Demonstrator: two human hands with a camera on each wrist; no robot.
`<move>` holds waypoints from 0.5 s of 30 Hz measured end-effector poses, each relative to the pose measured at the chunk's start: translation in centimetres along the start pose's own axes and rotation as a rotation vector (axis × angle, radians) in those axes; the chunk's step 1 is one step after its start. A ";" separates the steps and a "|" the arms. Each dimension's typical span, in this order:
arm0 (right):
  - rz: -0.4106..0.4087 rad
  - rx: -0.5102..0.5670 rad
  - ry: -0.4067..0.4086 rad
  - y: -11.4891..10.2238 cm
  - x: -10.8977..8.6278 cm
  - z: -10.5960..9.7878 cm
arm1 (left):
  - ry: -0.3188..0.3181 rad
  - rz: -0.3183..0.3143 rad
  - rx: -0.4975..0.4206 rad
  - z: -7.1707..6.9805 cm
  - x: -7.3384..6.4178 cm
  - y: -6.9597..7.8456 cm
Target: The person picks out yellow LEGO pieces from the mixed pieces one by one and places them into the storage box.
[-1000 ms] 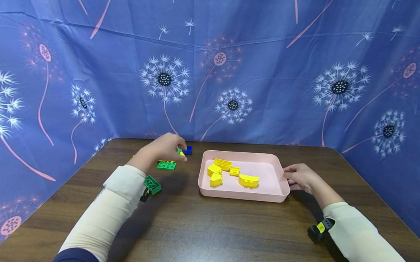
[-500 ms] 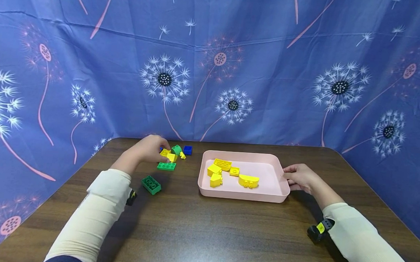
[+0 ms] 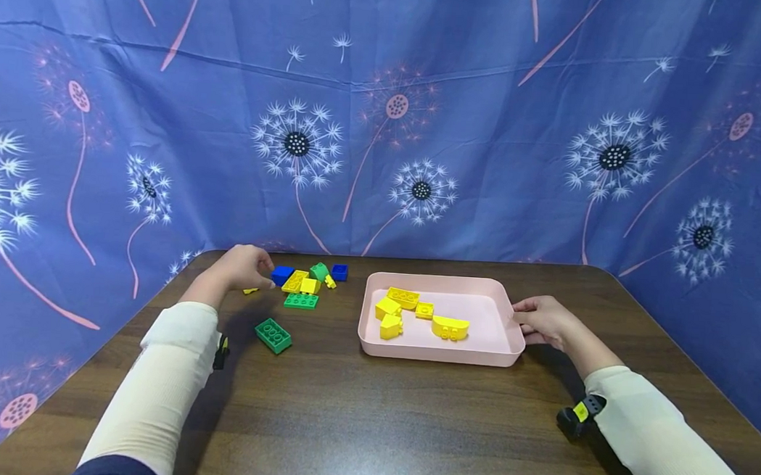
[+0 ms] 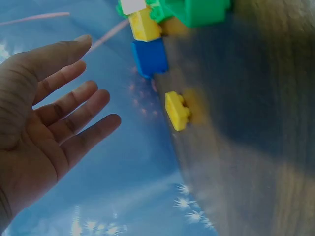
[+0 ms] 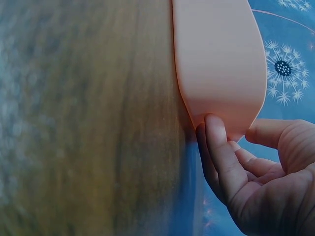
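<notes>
Near the table's far left edge my left hand [image 3: 238,266] hovers with nothing in it. In the left wrist view its fingers are spread and loosely bent, apart from a small yellow brick [image 4: 176,110]. A blue brick [image 3: 281,275] lies just right of the fingertips, beside a yellow brick [image 3: 295,282]. My right hand [image 3: 545,322] holds the right end of a pink tray [image 3: 439,355]. In the right wrist view the thumb sits at the tray's rim and the bent fingers press against its end wall [image 5: 219,59]. Several yellow bricks, including a curved one [image 3: 450,327], lie in the tray.
Right of the left hand is a cluster with a green rounded brick [image 3: 319,271], a second blue brick [image 3: 340,272] and a flat green brick [image 3: 301,301]. Nearer lies a dark green brick [image 3: 273,335]. A blue dandelion-print cloth [image 3: 492,128] hangs behind the wooden table [image 3: 369,426].
My left hand has moved leftward off the brick cluster, uncovering the yellow, green and blue bricks. The right hand and the tray have stayed in place.
</notes>
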State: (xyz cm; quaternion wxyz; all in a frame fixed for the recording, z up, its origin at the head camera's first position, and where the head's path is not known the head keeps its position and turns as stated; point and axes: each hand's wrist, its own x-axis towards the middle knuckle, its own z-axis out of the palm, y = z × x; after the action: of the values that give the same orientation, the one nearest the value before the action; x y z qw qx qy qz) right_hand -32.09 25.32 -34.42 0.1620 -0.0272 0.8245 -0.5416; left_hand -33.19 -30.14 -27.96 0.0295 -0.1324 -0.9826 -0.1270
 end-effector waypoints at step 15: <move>-0.015 -0.006 0.004 -0.1 -0.1 0.1 | -0.054 -0.108 -0.023 1.5 1.5 -3.6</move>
State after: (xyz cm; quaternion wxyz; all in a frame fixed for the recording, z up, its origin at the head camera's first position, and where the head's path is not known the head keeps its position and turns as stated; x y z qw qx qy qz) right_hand -31.99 25.17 -34.36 0.1561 -0.0326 0.8263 -0.5402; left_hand -35.61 -32.76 -30.19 -0.0057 -0.0827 -0.9872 -0.1362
